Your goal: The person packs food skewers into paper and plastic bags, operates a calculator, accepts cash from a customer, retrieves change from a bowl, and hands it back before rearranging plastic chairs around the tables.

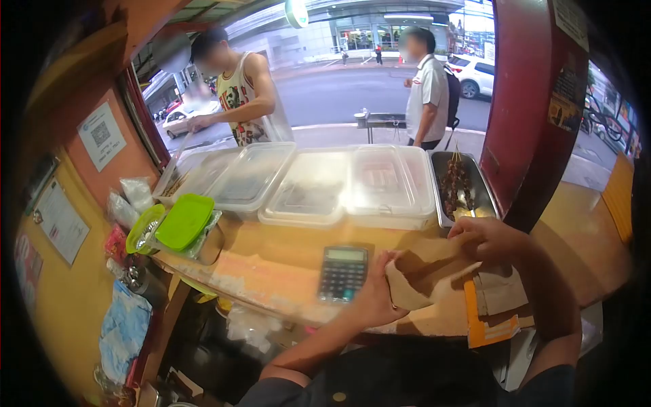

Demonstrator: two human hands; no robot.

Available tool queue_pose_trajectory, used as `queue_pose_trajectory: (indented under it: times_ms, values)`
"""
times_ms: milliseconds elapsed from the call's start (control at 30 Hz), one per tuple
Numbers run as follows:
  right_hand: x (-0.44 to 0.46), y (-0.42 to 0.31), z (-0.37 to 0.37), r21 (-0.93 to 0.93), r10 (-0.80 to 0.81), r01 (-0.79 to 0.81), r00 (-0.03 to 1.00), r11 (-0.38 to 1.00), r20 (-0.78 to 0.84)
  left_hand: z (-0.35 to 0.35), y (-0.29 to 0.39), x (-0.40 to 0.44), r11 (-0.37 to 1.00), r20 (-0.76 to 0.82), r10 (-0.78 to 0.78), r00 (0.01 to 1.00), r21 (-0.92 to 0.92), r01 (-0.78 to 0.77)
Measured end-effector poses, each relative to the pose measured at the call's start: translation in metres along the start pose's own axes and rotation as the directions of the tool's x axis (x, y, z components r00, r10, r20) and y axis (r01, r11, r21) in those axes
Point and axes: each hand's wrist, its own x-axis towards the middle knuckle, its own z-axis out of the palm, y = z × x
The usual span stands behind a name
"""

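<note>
A brown paper bag [424, 271] is held with its mouth spread open above the front edge of the wooden counter [251, 261]. My left hand [381, 288] is wrapped round the bag's left side. My right hand [478, 241] pinches the bag's upper right edge. Just left of my left hand lies a calculator [344, 273]. Beyond my right hand stands a metal tray [439, 178] with skewered meat [456, 186] in it. More flat brown paper bags [500, 290] lie on the counter below my right forearm.
Lidded clear containers [308, 186] line the counter's far side. A green lid [185, 222] and a green bowl [144, 230] stand at the left. Outside are a person in a sleeveless top [247, 95] and a person in a white shirt [427, 95]. A red post [522, 102] rises at the right.
</note>
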Motion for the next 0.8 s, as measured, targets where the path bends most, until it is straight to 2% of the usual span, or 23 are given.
queue_pose_trajectory:
  times_ms: [33, 67, 100, 133, 167, 200, 233, 267, 300, 333, 433, 467, 500, 533, 567, 600, 633, 667, 700, 733, 767, 800]
  values:
    - [-0.005, -0.004, -0.001, -0.254, -0.067, 0.059, 0.997, 0.965, -0.023, 0.001, -0.001, 0.000, 0.999, 0.007, -0.002, 1.000, 0.032, 0.001]
    - [-0.010, -0.008, 0.006, -0.429, -0.288, 0.209, 0.949, 0.879, -0.129, 0.002, -0.001, 0.002, 0.999, 0.004, -0.002, 1.000, 0.034, 0.002]
    - [-0.015, -0.009, 0.008, -0.429, -0.290, 0.212, 0.949, 0.878, -0.124, 0.001, 0.000, 0.005, 0.985, -0.014, 0.054, 0.998, 0.167, -0.051]
    - [-0.020, -0.010, 0.010, -0.557, -0.533, 0.332, 0.810, 0.761, -0.245, 0.002, 0.000, 0.009, 0.950, -0.025, 0.112, 0.993, 0.297, -0.099]
    - [-0.027, -0.012, 0.012, -0.688, -0.741, 0.396, 0.595, 0.608, -0.312, 0.003, 0.002, 0.012, 0.949, -0.031, 0.110, 0.993, 0.299, -0.096]
    - [-0.038, -0.020, 0.027, -0.639, -0.669, 0.305, 0.582, 0.707, -0.462, 0.006, 0.004, 0.016, 0.936, -0.050, 0.102, 0.994, 0.343, -0.079]
    - [-0.041, -0.029, 0.033, -0.640, -0.671, 0.308, 0.584, 0.704, -0.458, 0.009, 0.006, 0.018, 0.921, -0.067, 0.094, 0.993, 0.385, -0.061]
    - [-0.043, -0.037, 0.039, -0.727, -0.703, 0.327, 0.648, 0.604, -0.294, 0.013, 0.006, 0.021, 0.921, -0.070, 0.093, 0.993, 0.386, -0.059]
    - [-0.044, -0.042, 0.044, -0.793, -0.704, 0.357, 0.699, 0.494, -0.124, 0.017, 0.006, 0.024, 0.913, -0.100, 0.191, 0.977, 0.384, -0.139]
    - [-0.034, -0.038, 0.051, -0.787, -0.692, 0.335, 0.705, 0.518, -0.156, 0.020, 0.006, 0.025, 0.897, -0.128, 0.285, 0.950, 0.385, -0.218]
    - [-0.017, -0.006, 0.049, -0.781, -0.678, 0.346, 0.723, 0.519, -0.131, 0.027, 0.006, 0.024, 0.878, -0.169, 0.310, 0.935, 0.427, -0.214]
    - [-0.020, -0.004, 0.044, -0.781, -0.682, 0.384, 0.728, 0.492, -0.072, 0.026, 0.007, 0.025, 0.879, -0.173, 0.310, 0.935, 0.426, -0.213]
    - [-0.022, -0.004, 0.042, -0.782, -0.677, 0.379, 0.733, 0.495, -0.073, 0.020, 0.008, 0.026, 0.871, -0.153, 0.353, 0.923, 0.415, -0.264]
    - [-0.026, -0.003, 0.040, -0.685, -0.682, 0.450, 0.725, 0.573, -0.093, 0.017, 0.009, 0.024, 0.864, -0.130, 0.391, 0.911, 0.393, -0.315]
    - [-0.032, -0.002, 0.037, -0.576, -0.679, 0.505, 0.723, 0.642, -0.123, 0.014, 0.008, 0.020, 0.874, -0.124, 0.384, 0.915, 0.368, -0.317]
    - [-0.041, -0.005, 0.033, -0.473, -0.549, 0.425, 0.820, 0.772, -0.159, 0.012, 0.005, 0.016, 0.899, -0.131, 0.305, 0.943, 0.365, -0.240]
    - [-0.043, -0.006, 0.028, -0.509, -0.624, 0.489, 0.771, 0.708, -0.128, 0.011, 0.001, 0.013, 0.917, -0.133, 0.229, 0.964, 0.363, -0.168]
    - [-0.044, -0.007, 0.023, -0.543, -0.693, 0.546, 0.714, 0.638, -0.096, 0.009, -0.005, 0.011, 0.925, -0.116, 0.230, 0.966, 0.333, -0.180]
    - [-0.045, -0.007, 0.018, -0.586, -0.721, 0.576, 0.693, 0.570, -0.020, 0.007, -0.012, 0.007, 0.944, -0.050, 0.165, 0.985, 0.298, -0.143]
    - [-0.046, -0.006, 0.017, -0.590, -0.705, 0.552, 0.708, 0.589, -0.041, 0.009, -0.016, 0.004, 0.957, 0.020, 0.100, 0.995, 0.271, -0.102]
    - [-0.044, -0.005, 0.016, -0.609, -0.673, 0.530, 0.739, 0.590, -0.009, 0.012, -0.015, 0.003, 0.961, 0.037, 0.104, 0.994, 0.255, -0.110]
    - [-0.041, -0.004, 0.018, -0.628, -0.642, 0.512, 0.766, 0.587, 0.025, 0.014, -0.013, 0.004, 0.926, 0.019, 0.079, 0.997, 0.369, -0.081]
